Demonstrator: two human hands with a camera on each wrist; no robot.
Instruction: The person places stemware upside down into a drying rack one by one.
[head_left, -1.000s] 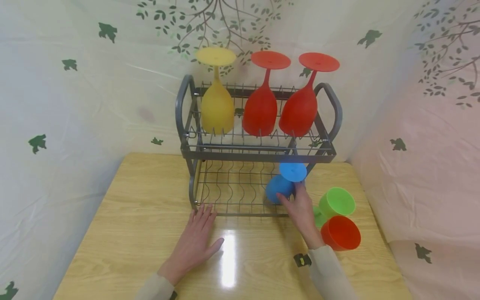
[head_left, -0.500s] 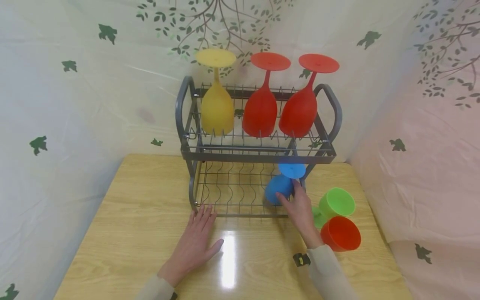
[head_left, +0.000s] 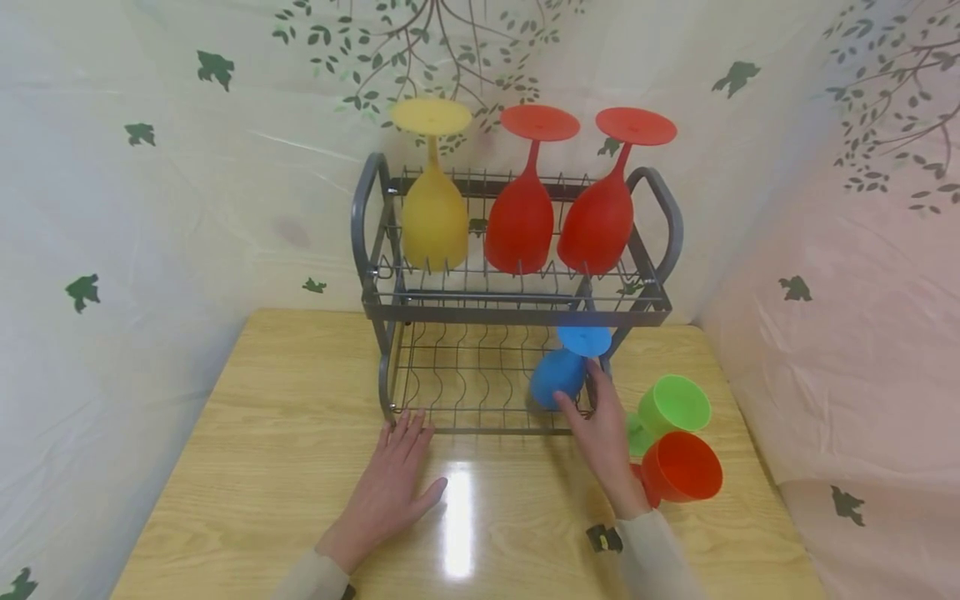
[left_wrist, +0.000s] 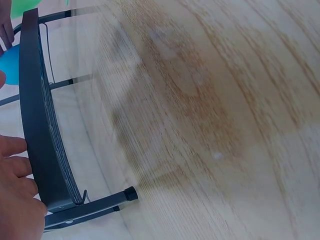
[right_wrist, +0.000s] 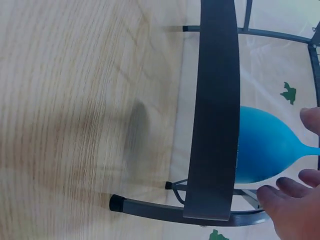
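Observation:
A blue plastic goblet point(head_left: 558, 379) stands upside down on the lower tier of the dark wire dish rack point(head_left: 480, 315), near its right end. My right hand point(head_left: 603, 433) is beside it, thumb and fingers spread around its right side; in the right wrist view gaps show between the fingers and the goblet. My left hand point(head_left: 390, 483) lies with straight fingers, fingertips at the rack's lower front rail near the left corner. In the left wrist view those fingers point(left_wrist: 15, 167) meet the rail.
On the upper tier, a yellow goblet point(head_left: 435, 221) and two red goblets point(head_left: 520, 225) stand upside down. A green goblet point(head_left: 678, 404) and another red goblet point(head_left: 684, 467) lie tilted on the wooden table point(head_left: 285, 400), right of the rack, close to my right wrist.
My right hand has loosened from the blue goblet, its thumb and fingers drawing slightly back to the right. The goblet stays in the rack, and my left hand has not moved.

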